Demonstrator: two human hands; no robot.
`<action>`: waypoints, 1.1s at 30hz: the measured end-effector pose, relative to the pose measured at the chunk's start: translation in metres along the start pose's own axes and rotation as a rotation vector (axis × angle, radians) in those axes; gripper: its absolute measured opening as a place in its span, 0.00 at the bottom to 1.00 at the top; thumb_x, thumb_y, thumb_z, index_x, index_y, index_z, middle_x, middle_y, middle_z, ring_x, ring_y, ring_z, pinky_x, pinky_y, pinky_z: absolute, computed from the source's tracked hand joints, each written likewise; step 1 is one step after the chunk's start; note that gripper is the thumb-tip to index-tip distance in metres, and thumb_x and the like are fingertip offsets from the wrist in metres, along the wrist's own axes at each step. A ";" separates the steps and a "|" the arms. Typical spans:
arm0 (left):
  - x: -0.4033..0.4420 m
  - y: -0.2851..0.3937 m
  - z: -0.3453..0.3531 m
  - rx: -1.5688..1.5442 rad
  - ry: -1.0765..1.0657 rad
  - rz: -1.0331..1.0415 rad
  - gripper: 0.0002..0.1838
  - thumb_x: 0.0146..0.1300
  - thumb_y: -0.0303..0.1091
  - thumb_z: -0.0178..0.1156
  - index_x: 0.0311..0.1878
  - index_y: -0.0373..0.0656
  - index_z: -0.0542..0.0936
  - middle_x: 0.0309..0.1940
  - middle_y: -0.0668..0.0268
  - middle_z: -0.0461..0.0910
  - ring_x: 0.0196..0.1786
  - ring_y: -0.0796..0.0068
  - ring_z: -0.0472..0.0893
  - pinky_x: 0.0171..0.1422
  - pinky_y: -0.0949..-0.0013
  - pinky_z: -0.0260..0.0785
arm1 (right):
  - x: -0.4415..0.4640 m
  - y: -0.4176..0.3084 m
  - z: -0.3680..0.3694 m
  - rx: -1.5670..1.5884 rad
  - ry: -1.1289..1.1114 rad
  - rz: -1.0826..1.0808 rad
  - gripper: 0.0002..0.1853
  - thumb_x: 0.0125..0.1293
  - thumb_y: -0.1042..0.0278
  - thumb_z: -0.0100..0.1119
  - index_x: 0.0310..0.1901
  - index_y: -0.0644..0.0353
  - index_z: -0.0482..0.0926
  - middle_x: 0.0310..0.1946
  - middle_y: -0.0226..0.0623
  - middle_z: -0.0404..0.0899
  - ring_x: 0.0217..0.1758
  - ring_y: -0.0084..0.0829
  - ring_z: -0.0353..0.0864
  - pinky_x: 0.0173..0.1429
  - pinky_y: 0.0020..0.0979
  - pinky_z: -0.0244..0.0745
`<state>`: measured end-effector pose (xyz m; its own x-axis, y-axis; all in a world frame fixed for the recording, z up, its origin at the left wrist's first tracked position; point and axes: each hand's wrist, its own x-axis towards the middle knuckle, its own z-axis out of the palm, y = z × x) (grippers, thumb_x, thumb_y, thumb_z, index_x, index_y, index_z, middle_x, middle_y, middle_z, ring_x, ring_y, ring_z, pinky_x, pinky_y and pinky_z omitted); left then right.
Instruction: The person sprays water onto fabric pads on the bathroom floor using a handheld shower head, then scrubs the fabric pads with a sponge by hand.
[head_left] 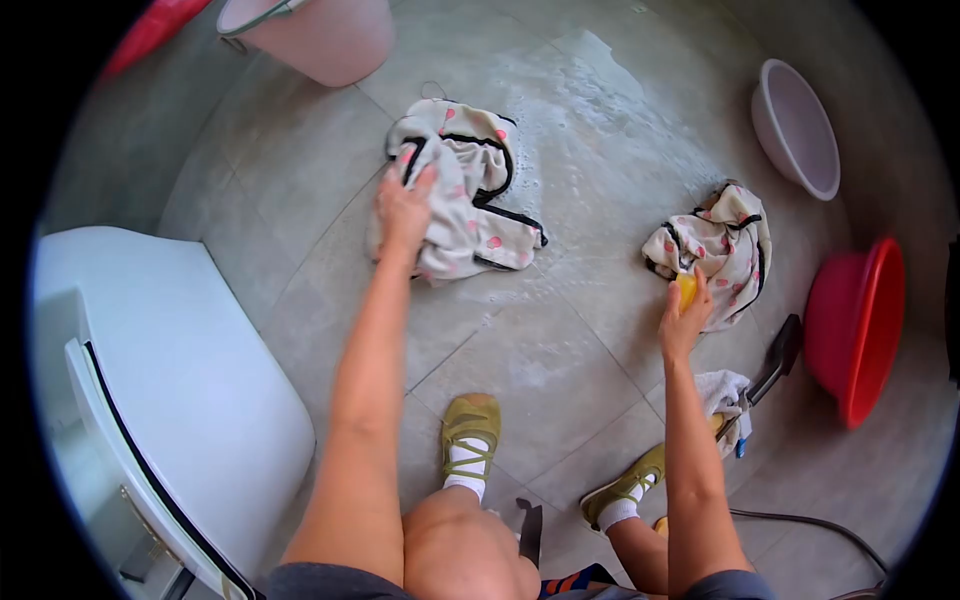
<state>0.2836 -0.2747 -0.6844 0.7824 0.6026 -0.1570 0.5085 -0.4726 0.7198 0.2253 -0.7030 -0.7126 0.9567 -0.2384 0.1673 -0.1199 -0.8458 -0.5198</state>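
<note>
A wet white garment with pink spots and black trim lies spread and creased on the tiled floor. My left hand grips its left side, fingers curled into the cloth and slightly blurred. In my right hand is a yellow bar of soap, held at the near edge of a second bunched cloth of the same pattern. That second piece lies crumpled on the floor to the right.
Suds and water cover the far floor. A pink bucket stands far left, a white appliance at left. On the right lean a pale basin and a red basin. A black-handled tool and hose lie nearer.
</note>
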 end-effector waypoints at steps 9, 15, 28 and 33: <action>-0.104 0.198 0.013 -1.198 -0.334 0.230 0.24 0.68 0.43 0.60 0.59 0.36 0.71 0.50 0.61 0.77 0.53 0.69 0.74 0.64 0.67 0.63 | 0.013 -0.100 -0.006 0.855 -0.240 0.071 0.31 0.64 0.65 0.62 0.68 0.59 0.64 0.60 0.35 0.72 0.59 0.29 0.74 0.58 0.30 0.72; -0.122 0.128 0.086 -0.887 -0.212 -0.039 0.32 0.67 0.47 0.55 0.64 0.32 0.62 0.58 0.43 0.69 0.61 0.53 0.71 0.70 0.59 0.57 | 0.063 -0.093 -0.024 1.000 -0.016 0.539 0.23 0.75 0.60 0.47 0.67 0.60 0.63 0.60 0.39 0.71 0.62 0.30 0.73 0.64 0.32 0.69; -0.175 0.017 0.075 0.781 -0.916 0.318 0.24 0.69 0.48 0.46 0.51 0.37 0.79 0.41 0.49 0.84 0.45 0.49 0.84 0.49 0.50 0.76 | -0.044 -0.127 0.056 -0.168 -0.294 -0.452 0.18 0.63 0.50 0.58 0.55 0.34 0.75 0.60 0.42 0.68 0.63 0.44 0.66 0.65 0.53 0.58; -0.185 0.023 0.051 0.969 -1.179 0.637 0.24 0.68 0.51 0.51 0.44 0.37 0.83 0.46 0.50 0.83 0.49 0.50 0.83 0.53 0.51 0.75 | -0.087 -0.103 0.037 -0.191 -0.378 -0.400 0.24 0.61 0.48 0.60 0.60 0.28 0.71 0.64 0.39 0.64 0.66 0.42 0.62 0.67 0.52 0.57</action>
<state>0.1689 -0.4296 -0.6733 0.5348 -0.4071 -0.7405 -0.3131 -0.9094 0.2738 0.1639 -0.5777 -0.7043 0.9616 0.2744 -0.0099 0.2578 -0.9145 -0.3117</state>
